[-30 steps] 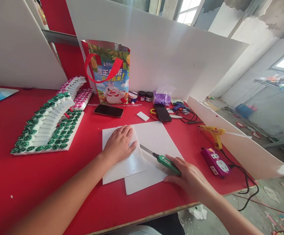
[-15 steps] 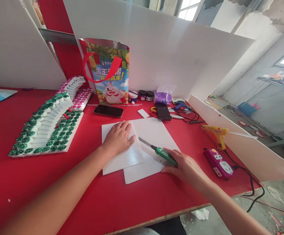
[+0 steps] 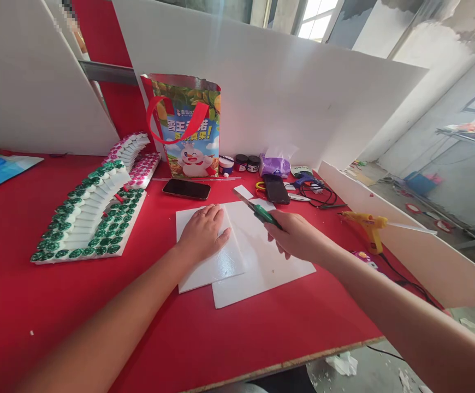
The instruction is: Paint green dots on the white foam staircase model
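My left hand (image 3: 205, 234) lies flat, palm down, on a white board (image 3: 211, 270). That board overlaps a second white board (image 3: 280, 251), which rests on the red table (image 3: 159, 333). In my right hand (image 3: 297, 234) is a green utility knife (image 3: 264, 214), held above the second board. Its blade points up and to the left, toward a small white piece (image 3: 243, 192) behind the boards.
Left stands a white stair model with green and pink dots (image 3: 73, 226). Behind are a gift bag (image 3: 194, 136), a phone (image 3: 186, 189), paint jars (image 3: 241, 162), a purple packet (image 3: 275, 165) and another phone (image 3: 277, 189). A yellow glue gun (image 3: 366, 225) lies right.
My right hand has lifted the knife and moved it farther back, away from the near part of the second board. My left hand stays on its board. The view has shifted slightly.
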Action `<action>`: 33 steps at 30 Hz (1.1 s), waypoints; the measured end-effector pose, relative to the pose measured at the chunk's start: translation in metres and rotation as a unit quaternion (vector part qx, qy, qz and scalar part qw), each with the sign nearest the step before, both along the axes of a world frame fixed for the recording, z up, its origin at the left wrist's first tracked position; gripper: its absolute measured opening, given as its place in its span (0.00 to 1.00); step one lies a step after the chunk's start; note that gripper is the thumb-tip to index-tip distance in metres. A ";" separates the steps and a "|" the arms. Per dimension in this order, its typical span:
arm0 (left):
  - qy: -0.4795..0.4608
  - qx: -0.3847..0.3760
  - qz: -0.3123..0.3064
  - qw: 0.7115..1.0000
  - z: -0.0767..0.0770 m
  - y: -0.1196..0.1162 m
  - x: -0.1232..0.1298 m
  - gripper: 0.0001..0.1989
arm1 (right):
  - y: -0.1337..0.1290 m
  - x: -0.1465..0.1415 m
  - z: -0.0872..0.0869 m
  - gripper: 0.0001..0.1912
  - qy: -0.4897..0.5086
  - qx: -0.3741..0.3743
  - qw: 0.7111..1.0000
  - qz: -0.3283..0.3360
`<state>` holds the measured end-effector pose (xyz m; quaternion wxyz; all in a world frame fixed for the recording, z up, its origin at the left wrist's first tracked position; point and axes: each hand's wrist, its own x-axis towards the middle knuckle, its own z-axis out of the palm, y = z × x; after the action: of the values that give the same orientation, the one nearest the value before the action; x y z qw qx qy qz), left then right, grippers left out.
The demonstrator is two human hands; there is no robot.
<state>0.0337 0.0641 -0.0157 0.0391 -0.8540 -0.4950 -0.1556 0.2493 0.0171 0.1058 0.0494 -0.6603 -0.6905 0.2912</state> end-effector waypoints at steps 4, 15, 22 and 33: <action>-0.009 0.006 0.004 1.000 -0.001 -0.001 0.000 0.23 | 0.030 -0.028 0.003 0.13 0.006 -0.071 0.997 0.024; -0.016 0.010 -0.001 1.000 0.000 -0.002 0.000 0.23 | 0.052 -0.051 -0.011 0.19 0.013 -0.111 0.992 0.053; -0.021 0.006 -0.003 1.000 0.001 -0.001 0.000 0.23 | 0.055 -0.056 -0.012 0.22 0.008 -0.113 0.992 0.053; -0.014 -0.006 0.003 1.000 0.003 -0.002 0.000 0.23 | 0.044 -0.076 0.000 0.27 -0.081 -0.118 0.986 0.082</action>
<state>0.0335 0.0622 -0.0124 0.0277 -0.8506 -0.4985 -0.1650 0.1735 0.0614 0.1053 -0.1092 -0.6244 -0.7046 0.3189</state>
